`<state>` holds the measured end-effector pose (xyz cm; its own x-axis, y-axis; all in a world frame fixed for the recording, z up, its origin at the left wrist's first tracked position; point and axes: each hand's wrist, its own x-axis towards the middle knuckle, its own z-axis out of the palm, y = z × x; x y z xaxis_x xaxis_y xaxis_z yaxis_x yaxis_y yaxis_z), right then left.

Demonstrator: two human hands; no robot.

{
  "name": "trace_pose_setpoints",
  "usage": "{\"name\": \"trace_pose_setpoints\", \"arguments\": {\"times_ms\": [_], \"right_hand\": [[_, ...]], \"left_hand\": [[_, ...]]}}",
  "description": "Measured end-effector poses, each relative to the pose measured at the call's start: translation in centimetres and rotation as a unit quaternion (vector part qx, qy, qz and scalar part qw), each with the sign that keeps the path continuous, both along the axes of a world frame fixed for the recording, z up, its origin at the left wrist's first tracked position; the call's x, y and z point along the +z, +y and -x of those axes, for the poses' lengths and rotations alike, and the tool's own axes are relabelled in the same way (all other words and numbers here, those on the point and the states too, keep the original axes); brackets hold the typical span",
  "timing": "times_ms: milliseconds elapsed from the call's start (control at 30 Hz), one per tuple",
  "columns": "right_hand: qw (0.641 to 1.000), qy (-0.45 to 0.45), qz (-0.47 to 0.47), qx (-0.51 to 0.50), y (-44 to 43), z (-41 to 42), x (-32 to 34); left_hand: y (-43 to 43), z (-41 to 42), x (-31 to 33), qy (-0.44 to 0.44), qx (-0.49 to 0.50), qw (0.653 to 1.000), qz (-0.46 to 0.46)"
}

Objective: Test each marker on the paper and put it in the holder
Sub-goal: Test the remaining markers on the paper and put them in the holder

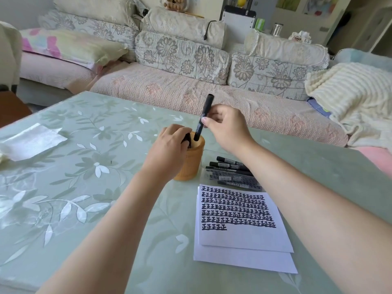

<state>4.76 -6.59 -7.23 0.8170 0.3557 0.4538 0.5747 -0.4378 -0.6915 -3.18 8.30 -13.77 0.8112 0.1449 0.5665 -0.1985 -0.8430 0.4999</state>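
At the mouth of the holder (191,164), the right hand (224,128) pinches a black marker (203,115) between thumb and fingertips, near the middle of the barrel. The marker stands steeply tilted with its lower end at the holder's opening; it is not yet released. The left hand (167,149) has its fingers curled over the near rim of the holder and appears to steady it. A dark object (187,139) shows under those fingers, probably a marker already inside, though whether the hand also holds it cannot be told.

Just right of the holder, touching or nearly so, lies a pile of loose markers (233,172), several in number, on their sides. Whether these are tested or untested cannot be read from their position.

Near the pile, on the person's side, lies the paper (244,238) on a second sheet. It carries six full rows of bold black test marks and a short seventh row; the lower part is blank.

Assessment: testing is well advanced, judging by the filled rows. The marker in hand is at the depositing stage. The pile suggests more markers remain to be tested and placed.

All of this sits on a green flowered table (106,209), with a sofa (191,81) beyond.
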Motion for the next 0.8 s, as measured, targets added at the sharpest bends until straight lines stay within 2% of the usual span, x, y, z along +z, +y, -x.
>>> {"name": "trace_pose_setpoints", "arguments": {"times_ms": [167, 267, 400, 467, 533, 667, 800], "right_hand": [[0.983, 0.02, 0.181, 0.013, 1.3, -0.6, 0.0], [0.964, 0.022, 0.261, 0.045, 1.2, -0.7, -0.6], [0.963, 0.032, 0.255, 0.079, 0.2, -0.6, -1.5], [0.972, 0.043, 0.226, 0.053, -1.3, -0.6, -2.0], [0.967, 0.033, 0.251, 0.009, -3.5, -0.8, -2.6], [0.902, 0.012, 0.429, -0.044, -7.5, -0.9, -3.8], [0.883, 0.016, 0.466, -0.053, -8.8, -0.7, -4.6]], "left_hand": [[-0.3, -0.4, 0.3, 0.005, 0.036, 0.997, 0.065], [-0.7, -0.5, 0.5, -0.015, -0.004, 1.0, 0.012], [-0.9, -0.9, 0.1, 0.009, 0.005, 0.999, -0.044], [-0.7, -1.0, -0.1, 0.009, 0.016, 0.999, -0.048], [-0.5, -1.2, -0.1, 0.006, 0.018, 0.999, -0.047], [-0.5, -1.2, -0.1, 0.018, 0.043, 0.999, -0.02], [-0.4, -1.3, -0.2, 0.048, 0.065, 0.996, -0.047]]}}
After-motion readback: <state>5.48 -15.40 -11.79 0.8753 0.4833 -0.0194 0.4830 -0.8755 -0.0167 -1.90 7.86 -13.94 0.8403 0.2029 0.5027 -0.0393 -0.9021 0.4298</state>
